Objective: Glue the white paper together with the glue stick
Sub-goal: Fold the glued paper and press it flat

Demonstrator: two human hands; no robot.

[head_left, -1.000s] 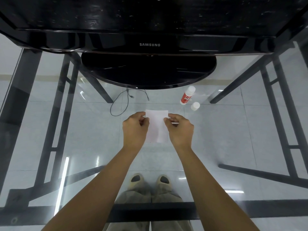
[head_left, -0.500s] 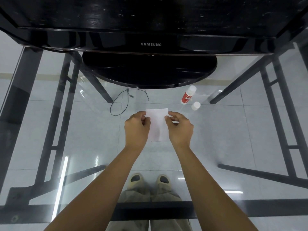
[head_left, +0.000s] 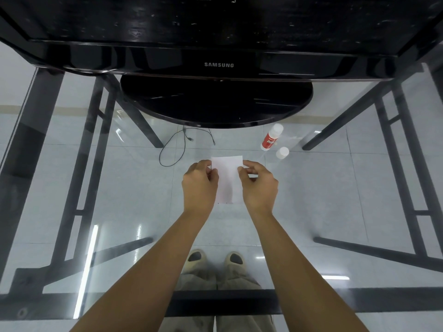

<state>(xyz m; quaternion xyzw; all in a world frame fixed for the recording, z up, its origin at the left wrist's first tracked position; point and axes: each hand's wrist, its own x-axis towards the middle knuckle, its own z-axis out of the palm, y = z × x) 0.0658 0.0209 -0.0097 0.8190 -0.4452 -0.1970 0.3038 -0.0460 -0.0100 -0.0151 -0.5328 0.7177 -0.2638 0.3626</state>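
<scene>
A small white paper [head_left: 227, 178] lies on the glass table between my two hands. My left hand [head_left: 200, 185] pinches its upper left edge, and my right hand [head_left: 257, 185] pinches its upper right edge. The hands cover the paper's side edges lower down. The glue stick [head_left: 271, 140], white with a red label, lies uncapped on the glass to the upper right of the paper. Its white cap [head_left: 282, 152] stands just beside it, apart from my right hand.
A black Samsung monitor [head_left: 219, 64] with a round stand [head_left: 215, 101] fills the far side of the glass table [head_left: 72, 188]. Black table legs and a thin cable [head_left: 175, 149] show through the glass. My feet [head_left: 215, 259] are visible below.
Both hands with the paper have shifted slightly away from me, toward the monitor. The glue stick and cap have not moved.
</scene>
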